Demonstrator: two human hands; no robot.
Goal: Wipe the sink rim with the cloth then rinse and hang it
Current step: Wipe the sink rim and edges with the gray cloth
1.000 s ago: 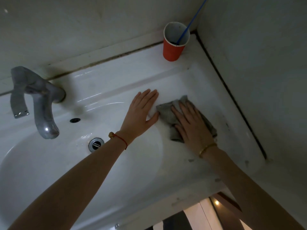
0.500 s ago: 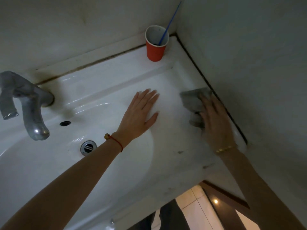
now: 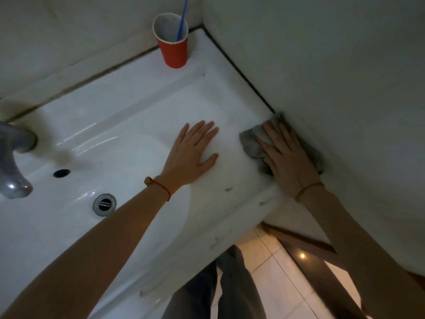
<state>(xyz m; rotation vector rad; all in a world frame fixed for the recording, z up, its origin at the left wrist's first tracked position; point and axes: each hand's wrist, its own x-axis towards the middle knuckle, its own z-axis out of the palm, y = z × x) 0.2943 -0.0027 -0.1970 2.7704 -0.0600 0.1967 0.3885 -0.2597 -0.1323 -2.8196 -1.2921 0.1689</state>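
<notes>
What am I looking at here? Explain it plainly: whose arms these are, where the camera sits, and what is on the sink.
No machine here: a person wears a camera on the head, looking down at their own arms. The left hand lies flat, fingers straight, on the white sink rim, holding nothing. The right hand presses a grey cloth flat onto the rim's right edge, against the wall. A red cup with a blue stick in it stands in the back corner. The metal tap is at left, the drain sits in the basin.
</notes>
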